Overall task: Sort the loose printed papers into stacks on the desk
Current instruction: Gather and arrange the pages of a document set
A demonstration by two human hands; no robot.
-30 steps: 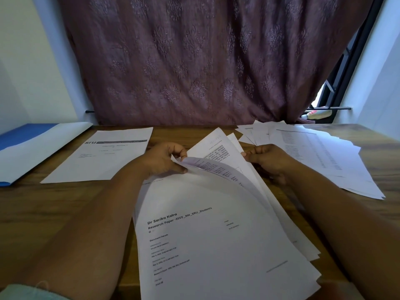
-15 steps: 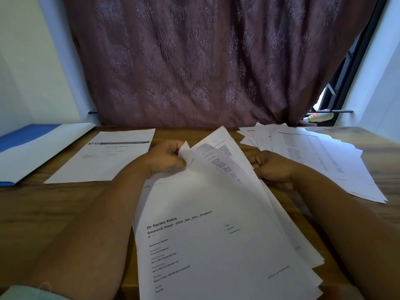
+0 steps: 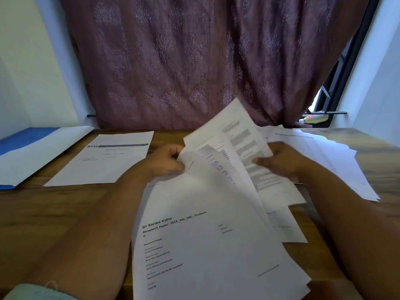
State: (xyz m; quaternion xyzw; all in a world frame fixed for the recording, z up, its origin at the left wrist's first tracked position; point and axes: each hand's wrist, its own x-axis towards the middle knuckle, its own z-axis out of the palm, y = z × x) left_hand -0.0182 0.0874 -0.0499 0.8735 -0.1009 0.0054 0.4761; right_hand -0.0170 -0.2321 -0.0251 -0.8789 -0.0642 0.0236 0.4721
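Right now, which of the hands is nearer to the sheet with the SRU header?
The left. The left hand pinches page corners just beside the right edge of the SRU sheet, while the right hand grips lifted pages farther right.

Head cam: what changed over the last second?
The right hand now pinches the printed sheet and has lifted its far end up off the near pile, fanning it toward the curtain. The left hand keeps its grip on the cover sheet's top corner. The single sheet at left, folder and right-hand stack stayed put.
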